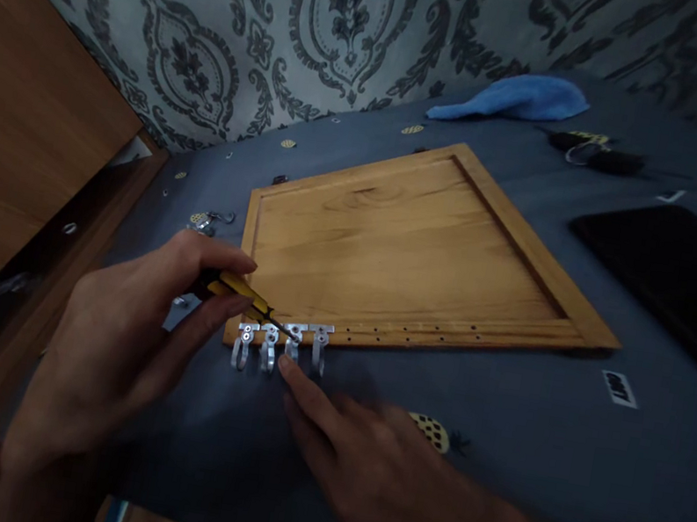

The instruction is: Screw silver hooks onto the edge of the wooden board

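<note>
My left hand is closed around a small yellow-and-black screwdriver. Its shaft slants down to the right, and the tip meets a metal hook on the near edge of a framed wooden board. My right hand comes in from the right, its index fingertip against the lower end of that same hook; the thumb is partly hidden beneath. Two hooks sit to the left, the outer one with visible screw heads, and another hook sits to the right. Small dark holes continue along the board's edge.
Loose metal hooks lie left of the board on the dark grey patterned cloth. A blue cloth, a dark bundled item and a flat black object lie beyond and right. Wooden furniture borders the left.
</note>
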Action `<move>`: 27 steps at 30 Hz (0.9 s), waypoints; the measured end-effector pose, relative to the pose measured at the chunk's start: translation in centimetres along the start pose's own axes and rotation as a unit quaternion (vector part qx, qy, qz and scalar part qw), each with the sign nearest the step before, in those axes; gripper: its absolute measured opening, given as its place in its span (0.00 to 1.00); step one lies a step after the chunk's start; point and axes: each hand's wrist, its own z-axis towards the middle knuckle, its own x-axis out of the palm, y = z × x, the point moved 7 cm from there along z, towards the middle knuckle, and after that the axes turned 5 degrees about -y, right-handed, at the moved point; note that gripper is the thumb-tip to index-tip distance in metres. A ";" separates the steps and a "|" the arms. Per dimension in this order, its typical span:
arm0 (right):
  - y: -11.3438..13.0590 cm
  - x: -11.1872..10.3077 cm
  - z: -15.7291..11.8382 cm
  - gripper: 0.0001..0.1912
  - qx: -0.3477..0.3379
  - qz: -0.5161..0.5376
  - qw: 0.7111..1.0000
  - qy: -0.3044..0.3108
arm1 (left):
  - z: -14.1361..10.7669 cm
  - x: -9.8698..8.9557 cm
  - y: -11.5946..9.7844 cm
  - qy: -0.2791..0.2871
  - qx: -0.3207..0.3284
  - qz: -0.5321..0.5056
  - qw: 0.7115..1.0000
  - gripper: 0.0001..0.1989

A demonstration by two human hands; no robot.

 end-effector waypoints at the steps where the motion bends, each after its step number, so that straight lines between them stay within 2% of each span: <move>1: 0.0 0.0 0.0 0.16 0.001 0.003 1.000 0.002 | 0.0 0.0 0.0 0.004 0.002 -0.004 1.000 0.08; 6: 0.1 0.2 -0.2 0.20 0.001 0.018 1.000 0.016 | -0.1 -0.2 0.1 0.014 0.002 -0.022 1.000 0.08; 11: 0.0 0.1 -0.1 0.19 -0.002 0.006 1.000 0.006 | 0.3 -0.2 -0.2 0.032 0.044 -0.018 0.998 0.09; 14: 0.0 0.0 0.0 0.18 -0.002 -0.003 1.000 0.006 | 0.3 -0.4 0.0 0.039 0.045 -0.018 0.998 0.10; 20: 0.0 0.0 -0.1 0.18 -0.007 0.004 1.000 0.019 | -0.2 -2.3 0.8 -0.033 -0.016 -0.017 0.999 0.12; 27: -0.1 -0.2 -0.1 0.15 -0.008 0.016 1.000 0.009 | 0.1 -0.6 0.8 0.013 0.029 -0.020 0.999 0.09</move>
